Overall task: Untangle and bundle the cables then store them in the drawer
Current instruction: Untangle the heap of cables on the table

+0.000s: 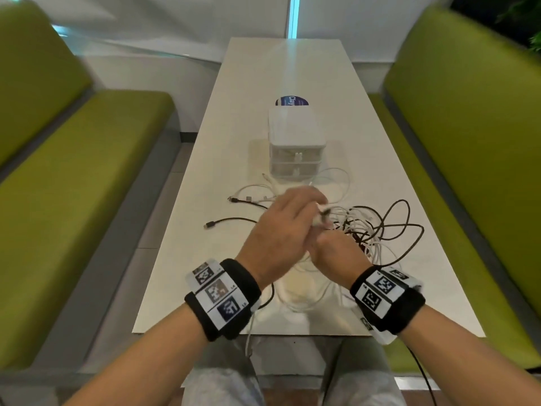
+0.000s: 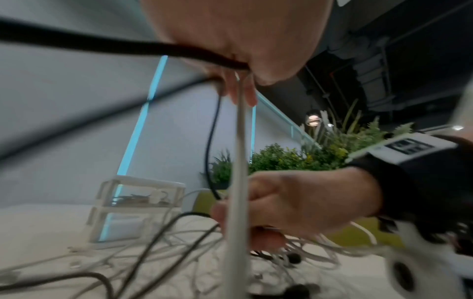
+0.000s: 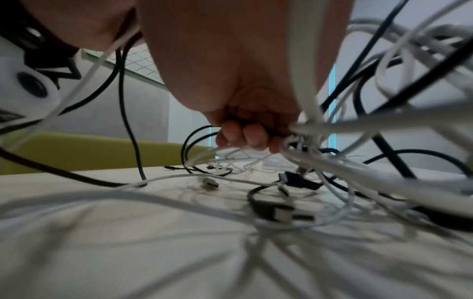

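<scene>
A tangle of white and black cables point(image 1: 377, 227) lies on the white table point(image 1: 292, 68), spreading from the middle to the right. Both hands meet above it. My left hand point(image 1: 292, 212) is curled around a white cable point(image 2: 238, 161) and a black cable point(image 2: 102, 43) that run up into its fingers. My right hand point(image 1: 336, 247) grips a clump of white and black strands point(image 3: 302, 137), its fingers point(image 3: 245, 137) curled round them. A small white two-drawer box point(image 1: 294, 142) stands behind the tangle; both drawers look pushed in.
Loose black cable ends point(image 1: 222, 222) and white plugs point(image 1: 263, 197) lie left of the hands. A blue round sticker point(image 1: 292, 101) shows behind the box. Green bench seats point(image 1: 73, 186) flank the table on both sides. A black cable hangs over the near table edge.
</scene>
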Motion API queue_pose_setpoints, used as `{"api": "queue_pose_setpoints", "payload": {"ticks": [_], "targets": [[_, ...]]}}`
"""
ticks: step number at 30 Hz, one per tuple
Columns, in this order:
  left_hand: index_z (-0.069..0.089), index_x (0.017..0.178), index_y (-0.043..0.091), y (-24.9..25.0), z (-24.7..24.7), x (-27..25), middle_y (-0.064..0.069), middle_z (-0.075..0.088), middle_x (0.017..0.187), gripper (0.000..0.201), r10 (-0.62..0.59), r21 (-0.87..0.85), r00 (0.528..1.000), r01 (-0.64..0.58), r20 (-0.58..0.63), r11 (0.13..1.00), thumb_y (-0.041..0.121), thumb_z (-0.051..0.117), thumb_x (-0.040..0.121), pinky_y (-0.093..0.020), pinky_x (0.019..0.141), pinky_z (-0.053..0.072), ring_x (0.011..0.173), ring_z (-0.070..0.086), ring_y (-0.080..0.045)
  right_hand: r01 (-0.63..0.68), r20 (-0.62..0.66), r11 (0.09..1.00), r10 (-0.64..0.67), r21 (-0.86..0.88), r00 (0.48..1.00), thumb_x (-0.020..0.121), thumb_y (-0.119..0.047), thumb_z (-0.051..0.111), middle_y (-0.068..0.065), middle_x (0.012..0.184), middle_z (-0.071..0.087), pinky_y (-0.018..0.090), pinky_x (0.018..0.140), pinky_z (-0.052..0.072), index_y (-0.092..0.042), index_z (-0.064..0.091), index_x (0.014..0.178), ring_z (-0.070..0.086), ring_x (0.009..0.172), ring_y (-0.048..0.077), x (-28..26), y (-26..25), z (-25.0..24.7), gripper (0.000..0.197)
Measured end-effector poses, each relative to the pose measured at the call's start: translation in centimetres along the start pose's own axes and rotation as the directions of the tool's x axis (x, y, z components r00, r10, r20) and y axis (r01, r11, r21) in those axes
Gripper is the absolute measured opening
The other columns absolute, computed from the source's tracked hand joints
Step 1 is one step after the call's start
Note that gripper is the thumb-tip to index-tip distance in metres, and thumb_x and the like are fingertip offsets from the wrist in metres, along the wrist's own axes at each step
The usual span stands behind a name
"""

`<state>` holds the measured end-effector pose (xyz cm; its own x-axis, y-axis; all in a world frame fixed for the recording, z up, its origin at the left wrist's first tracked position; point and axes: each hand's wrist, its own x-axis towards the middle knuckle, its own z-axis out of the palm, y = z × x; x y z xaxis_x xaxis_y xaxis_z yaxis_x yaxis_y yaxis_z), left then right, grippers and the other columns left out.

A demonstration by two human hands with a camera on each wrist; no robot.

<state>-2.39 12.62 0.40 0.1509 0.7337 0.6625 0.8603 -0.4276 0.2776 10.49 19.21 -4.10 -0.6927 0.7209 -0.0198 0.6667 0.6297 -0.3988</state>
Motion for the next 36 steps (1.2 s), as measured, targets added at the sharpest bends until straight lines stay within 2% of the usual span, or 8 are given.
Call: {"api": "queue_pose_setpoints", "payload": {"ticks": [4,6,9,13,19,23,28,36], "targets": [[0.060,0.104,0.003,1.2,2.1,-1.3,-0.012,0.063,0.106,0.037,0.036,-0.112,0.974,-0.011,0.222,0.994,0.029,0.035,0.100,-0.033,0.089,0.047,0.102,0.055,-0.023,-0.048,-0.015,0.968,0.053,0.244,0.999,0.089,-0.002,0.043,-0.009,0.080,0.055,0.009,0.071,0.042,-0.016,0.056,0.074,0.057,0.080,0.011,0.0,0.2,-0.1,0.024],[0.058,0.111,0.006,0.5,2.9,-1.9,-0.009,0.062,0.113,0.037,-0.136,-0.058,0.949,0.159,0.284,0.986,0.030,0.033,0.098,-0.032,0.090,0.047,0.105,0.056,-0.022,-0.097,0.068,0.967,0.083,0.237,0.994,0.087,0.004,0.048,0.005,0.085,0.064,0.022,0.077,0.047,-0.005,0.064,0.083,0.060,0.090,0.020,0.5,0.6,0.1,0.019],[0.057,0.109,0.007,-0.8,3.9,-2.3,-0.007,0.061,0.108,0.034,-0.253,0.024,0.930,0.256,0.267,0.966,0.030,0.033,0.098,-0.033,0.086,0.045,0.099,0.057,-0.022,-0.039,0.048,0.988,0.032,0.146,0.998,0.082,-0.007,0.043,0.021,0.075,0.068,0.038,0.062,0.046,0.002,0.065,0.075,0.064,0.070,0.034,0.5,0.8,0.3,0.025],[0.050,0.084,0.010,-1.4,4.2,-2.0,-0.007,0.053,0.081,0.028,-0.246,0.135,0.952,0.224,0.182,0.965,0.028,0.033,0.098,-0.029,0.066,0.033,0.067,0.047,-0.022,0.084,0.026,0.996,-0.085,0.023,0.996,0.089,-0.010,0.049,0.016,0.081,0.068,0.032,0.061,0.040,-0.005,0.059,0.084,0.062,0.074,0.035,-0.2,0.7,0.3,0.012],[0.049,0.083,0.012,-2.0,2.4,-2.2,-0.002,0.052,0.069,0.030,-0.241,0.082,0.954,0.229,0.179,0.970,0.032,0.033,0.098,-0.029,0.047,0.035,0.052,0.039,-0.016,0.157,0.023,0.982,-0.160,0.106,0.987,0.098,-0.037,0.044,-0.009,0.080,0.056,0.030,0.063,0.039,-0.017,0.058,0.093,0.052,0.070,0.014,-0.1,1.1,0.1,0.025],[0.040,0.080,0.019,-2.8,-0.3,-0.9,0.004,0.045,0.063,0.031,-0.275,0.074,0.960,0.271,0.046,0.960,0.041,0.032,0.100,-0.021,0.050,0.021,0.048,0.035,-0.015,0.176,-0.006,0.975,-0.177,0.136,0.984,0.101,-0.043,0.033,-0.008,0.072,0.047,0.034,0.061,0.038,-0.018,0.044,0.082,0.047,0.067,0.015,0.2,2.1,-0.6,0.034],[0.033,0.082,0.023,-3.9,-2.9,-0.4,0.015,0.026,0.059,0.022,-0.317,0.059,0.943,0.324,-0.106,0.944,0.034,0.036,0.100,-0.013,0.049,0.032,0.044,0.025,0.000,0.198,-0.034,0.978,-0.196,0.060,0.980,0.097,-0.054,0.017,-0.006,0.072,0.046,0.034,0.063,0.039,-0.018,0.040,0.079,0.046,0.067,0.015,1.2,2.9,-0.7,0.046],[0.039,0.079,0.022,-2.8,-1.8,-1.4,0.009,0.040,0.067,0.028,-0.374,0.242,0.917,0.336,0.135,0.910,0.039,0.035,0.101,-0.028,0.059,0.022,0.060,0.038,-0.018,0.272,-0.073,0.962,-0.272,-0.019,0.959,0.097,-0.049,0.022,-0.004,0.072,0.053,0.038,0.061,0.042,-0.019,0.044,0.080,0.050,0.067,0.020,1.3,1.9,-0.3,0.041]]}}
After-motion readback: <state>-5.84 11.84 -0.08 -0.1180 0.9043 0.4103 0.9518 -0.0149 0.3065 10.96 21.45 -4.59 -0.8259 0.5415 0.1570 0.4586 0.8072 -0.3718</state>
